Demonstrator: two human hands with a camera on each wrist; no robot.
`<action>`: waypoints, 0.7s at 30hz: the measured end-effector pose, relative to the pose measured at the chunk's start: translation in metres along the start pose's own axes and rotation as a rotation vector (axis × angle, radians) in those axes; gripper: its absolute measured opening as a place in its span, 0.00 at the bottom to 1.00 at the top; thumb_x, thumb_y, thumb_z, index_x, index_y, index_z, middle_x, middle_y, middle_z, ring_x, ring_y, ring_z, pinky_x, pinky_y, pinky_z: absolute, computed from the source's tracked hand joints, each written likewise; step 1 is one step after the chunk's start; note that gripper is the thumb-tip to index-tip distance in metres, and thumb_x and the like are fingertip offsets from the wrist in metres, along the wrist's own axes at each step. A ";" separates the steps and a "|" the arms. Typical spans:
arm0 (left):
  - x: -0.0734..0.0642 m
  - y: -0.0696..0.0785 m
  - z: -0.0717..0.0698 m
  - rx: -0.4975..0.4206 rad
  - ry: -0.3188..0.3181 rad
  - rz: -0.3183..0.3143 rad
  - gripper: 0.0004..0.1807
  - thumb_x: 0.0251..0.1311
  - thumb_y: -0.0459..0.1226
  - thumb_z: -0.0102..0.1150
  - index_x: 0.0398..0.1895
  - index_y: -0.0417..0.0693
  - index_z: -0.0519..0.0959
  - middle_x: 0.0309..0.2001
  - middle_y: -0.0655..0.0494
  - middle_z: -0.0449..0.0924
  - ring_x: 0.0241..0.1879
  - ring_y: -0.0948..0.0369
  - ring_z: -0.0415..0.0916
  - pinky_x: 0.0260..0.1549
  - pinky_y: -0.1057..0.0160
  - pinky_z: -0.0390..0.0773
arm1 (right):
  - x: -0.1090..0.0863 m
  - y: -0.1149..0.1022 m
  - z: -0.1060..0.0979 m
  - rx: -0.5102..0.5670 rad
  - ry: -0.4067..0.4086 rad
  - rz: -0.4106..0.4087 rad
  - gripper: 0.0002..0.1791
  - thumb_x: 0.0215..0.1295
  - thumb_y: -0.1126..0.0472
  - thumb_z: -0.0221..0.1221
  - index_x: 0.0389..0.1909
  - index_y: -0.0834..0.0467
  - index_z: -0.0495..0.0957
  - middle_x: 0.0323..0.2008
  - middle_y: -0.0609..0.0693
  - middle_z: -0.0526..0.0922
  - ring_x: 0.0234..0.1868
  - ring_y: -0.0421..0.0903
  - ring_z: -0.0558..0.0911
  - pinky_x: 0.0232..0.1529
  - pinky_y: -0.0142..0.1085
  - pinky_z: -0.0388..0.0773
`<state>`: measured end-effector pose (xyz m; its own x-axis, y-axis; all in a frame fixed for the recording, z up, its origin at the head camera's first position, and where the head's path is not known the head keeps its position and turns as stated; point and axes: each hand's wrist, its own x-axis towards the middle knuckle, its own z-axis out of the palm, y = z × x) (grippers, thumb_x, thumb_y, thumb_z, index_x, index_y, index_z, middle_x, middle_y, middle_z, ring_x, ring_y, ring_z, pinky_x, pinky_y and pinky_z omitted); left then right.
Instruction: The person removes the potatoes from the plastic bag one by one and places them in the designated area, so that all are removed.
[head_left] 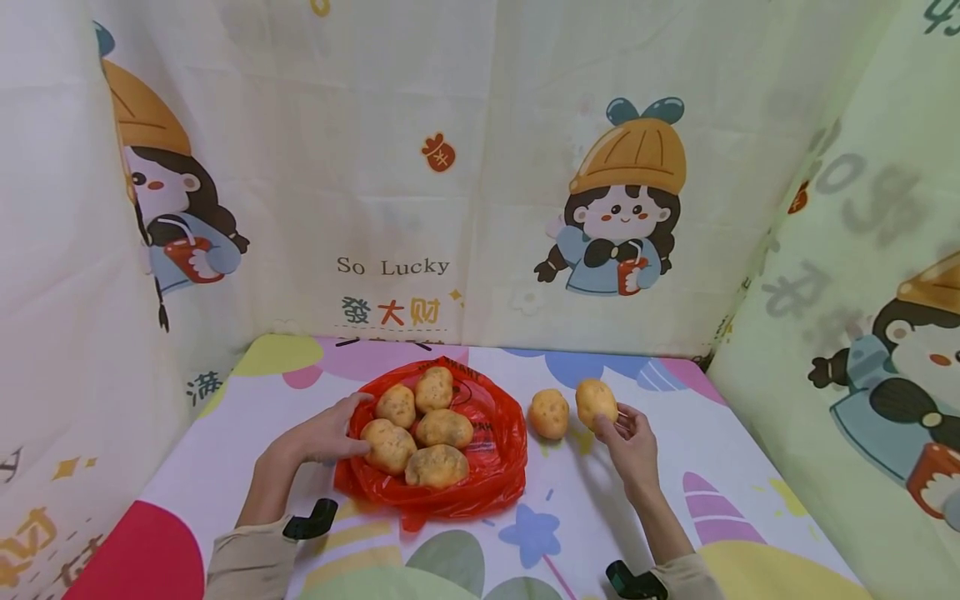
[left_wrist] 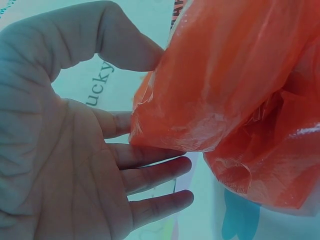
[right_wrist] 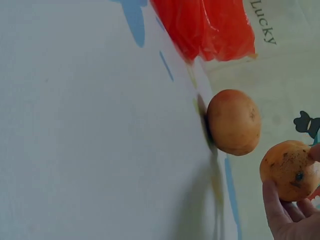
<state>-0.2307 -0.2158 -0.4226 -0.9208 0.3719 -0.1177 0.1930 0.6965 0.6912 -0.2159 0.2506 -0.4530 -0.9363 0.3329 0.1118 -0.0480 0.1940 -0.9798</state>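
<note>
Gripping 1 raised potato in the right hand, just right of the lone potato; touching the red bag (5 potatoes inside) with unclenched left hand.

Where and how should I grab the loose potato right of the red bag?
I'd grip the loose potato at mid-height, across its narrower left-right width, coming from above and the near side: in the head view it looks longer than wide, and the red bag crowds its left.
</note>
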 end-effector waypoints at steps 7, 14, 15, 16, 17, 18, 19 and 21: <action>-0.001 0.000 0.001 0.005 -0.004 -0.001 0.47 0.52 0.38 0.70 0.73 0.36 0.58 0.68 0.34 0.63 0.61 0.41 0.66 0.52 0.41 0.82 | 0.002 0.006 -0.002 -0.056 -0.015 0.062 0.34 0.71 0.61 0.62 0.70 0.72 0.60 0.63 0.70 0.72 0.42 0.28 0.80 0.41 0.22 0.81; -0.001 0.000 0.001 0.005 -0.004 0.005 0.46 0.52 0.38 0.69 0.73 0.35 0.58 0.68 0.34 0.64 0.61 0.41 0.66 0.53 0.40 0.81 | 0.002 0.013 -0.001 -0.150 -0.029 0.078 0.37 0.71 0.57 0.63 0.70 0.74 0.59 0.63 0.72 0.71 0.58 0.57 0.79 0.39 0.20 0.78; -0.001 0.000 0.001 0.006 -0.004 0.006 0.46 0.52 0.38 0.69 0.73 0.35 0.58 0.68 0.34 0.64 0.61 0.42 0.66 0.54 0.40 0.81 | 0.002 0.014 -0.001 -0.159 -0.030 0.081 0.37 0.72 0.56 0.62 0.70 0.73 0.59 0.63 0.72 0.71 0.60 0.59 0.78 0.39 0.19 0.78; -0.001 0.000 0.001 0.006 -0.005 0.006 0.46 0.52 0.38 0.70 0.73 0.35 0.59 0.68 0.34 0.64 0.61 0.41 0.66 0.54 0.40 0.81 | 0.001 0.015 -0.001 -0.170 -0.032 0.085 0.37 0.72 0.56 0.62 0.70 0.73 0.59 0.63 0.72 0.71 0.61 0.61 0.77 0.39 0.19 0.77; -0.001 0.000 0.001 0.005 -0.005 0.006 0.46 0.52 0.38 0.69 0.73 0.35 0.59 0.68 0.34 0.64 0.61 0.41 0.66 0.54 0.40 0.81 | 0.001 0.016 -0.001 -0.176 -0.035 0.088 0.37 0.72 0.56 0.62 0.70 0.73 0.59 0.63 0.72 0.71 0.62 0.62 0.76 0.39 0.19 0.76; 0.000 0.000 0.001 0.003 -0.006 0.006 0.46 0.52 0.38 0.69 0.73 0.35 0.59 0.68 0.34 0.64 0.61 0.42 0.66 0.54 0.40 0.81 | 0.001 0.016 -0.001 -0.189 -0.035 0.088 0.37 0.72 0.55 0.62 0.70 0.73 0.59 0.63 0.72 0.71 0.62 0.62 0.76 0.39 0.18 0.76; 0.000 0.000 0.001 0.004 -0.005 0.006 0.46 0.52 0.38 0.69 0.73 0.35 0.59 0.68 0.34 0.64 0.61 0.42 0.66 0.55 0.40 0.80 | 0.001 0.016 -0.001 -0.205 -0.034 0.085 0.37 0.72 0.55 0.62 0.70 0.73 0.59 0.63 0.72 0.71 0.63 0.63 0.75 0.40 0.18 0.75; 0.000 0.000 0.001 0.003 -0.004 0.005 0.46 0.52 0.38 0.69 0.73 0.35 0.59 0.68 0.34 0.64 0.61 0.42 0.66 0.55 0.39 0.80 | 0.001 0.016 -0.001 -0.239 -0.034 0.082 0.37 0.72 0.54 0.62 0.70 0.73 0.60 0.63 0.71 0.72 0.63 0.63 0.75 0.44 0.21 0.74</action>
<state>-0.2304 -0.2155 -0.4231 -0.9183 0.3781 -0.1171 0.1988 0.6964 0.6895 -0.2174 0.2551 -0.4684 -0.9450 0.3262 0.0235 0.1089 0.3815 -0.9179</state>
